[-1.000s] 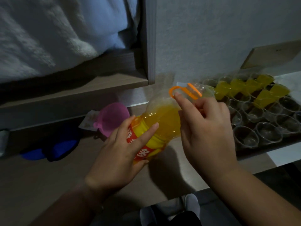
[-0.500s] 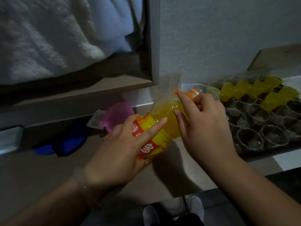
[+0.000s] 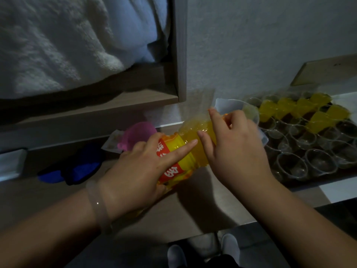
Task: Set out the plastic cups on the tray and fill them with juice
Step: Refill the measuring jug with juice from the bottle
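At centre, the left hand grips the tilted bottle at its label, and the right hand pinches its neck. At right, cups crowd the tray, several far ones filled.

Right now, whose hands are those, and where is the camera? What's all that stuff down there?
There is no machine here: these are a person's two bare hands. The one picture comes from a camera worn on the person's head. It looks down, so you see what they see. The left hand holds a tilted juice bottle around its label. The right hand curls its fingers around the bottle's top, and the cap is mostly hidden. To the right, a dark tray carries many clear plastic cups. The full cups at the back hold orange juice, and the empty cups sit nearer. Behind the bottle lie a pink funnel and a blue thing that I cannot identify.
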Demonstrator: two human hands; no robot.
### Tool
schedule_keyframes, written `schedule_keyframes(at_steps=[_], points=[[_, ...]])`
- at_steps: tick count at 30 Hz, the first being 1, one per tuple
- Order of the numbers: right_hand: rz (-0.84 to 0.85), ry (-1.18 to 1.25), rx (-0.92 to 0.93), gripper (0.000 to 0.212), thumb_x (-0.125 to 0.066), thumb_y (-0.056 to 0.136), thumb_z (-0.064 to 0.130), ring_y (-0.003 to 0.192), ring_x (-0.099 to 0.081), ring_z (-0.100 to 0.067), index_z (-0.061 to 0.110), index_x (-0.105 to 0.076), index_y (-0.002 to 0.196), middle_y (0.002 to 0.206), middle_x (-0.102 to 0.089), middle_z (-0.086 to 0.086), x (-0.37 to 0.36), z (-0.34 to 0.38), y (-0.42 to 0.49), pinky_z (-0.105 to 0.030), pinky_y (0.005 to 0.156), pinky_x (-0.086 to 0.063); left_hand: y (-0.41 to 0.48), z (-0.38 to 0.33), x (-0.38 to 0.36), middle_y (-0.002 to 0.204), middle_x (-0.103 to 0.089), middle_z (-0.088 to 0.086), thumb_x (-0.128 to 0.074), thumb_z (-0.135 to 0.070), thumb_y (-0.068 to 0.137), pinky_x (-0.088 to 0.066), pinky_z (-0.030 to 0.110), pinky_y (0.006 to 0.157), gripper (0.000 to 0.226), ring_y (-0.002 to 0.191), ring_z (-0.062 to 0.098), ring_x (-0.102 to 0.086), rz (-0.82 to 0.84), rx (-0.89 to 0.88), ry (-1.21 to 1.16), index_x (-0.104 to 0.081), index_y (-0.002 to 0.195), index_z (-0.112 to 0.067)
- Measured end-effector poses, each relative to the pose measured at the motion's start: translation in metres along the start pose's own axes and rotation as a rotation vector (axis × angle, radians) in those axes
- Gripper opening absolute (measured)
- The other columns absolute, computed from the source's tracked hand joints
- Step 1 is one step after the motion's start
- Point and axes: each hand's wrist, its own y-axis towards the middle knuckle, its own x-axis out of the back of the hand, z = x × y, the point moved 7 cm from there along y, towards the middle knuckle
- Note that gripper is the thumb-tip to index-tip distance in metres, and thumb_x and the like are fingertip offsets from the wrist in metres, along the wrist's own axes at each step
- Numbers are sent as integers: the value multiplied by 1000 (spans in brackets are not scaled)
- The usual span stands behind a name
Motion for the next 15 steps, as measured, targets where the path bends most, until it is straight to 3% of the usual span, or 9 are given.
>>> schedule_keyframes(at_steps=[15], points=[[-7,-29,-18,56,-41,92,44,78,-55,-35,7,-57,130,96,-56,-20,1,9,7,-40,65,-48,0,-2,10,148,-4,0,-66,-48,80,-42,46,101,111,129,30,-31,43,49,14,36,121,-67]])
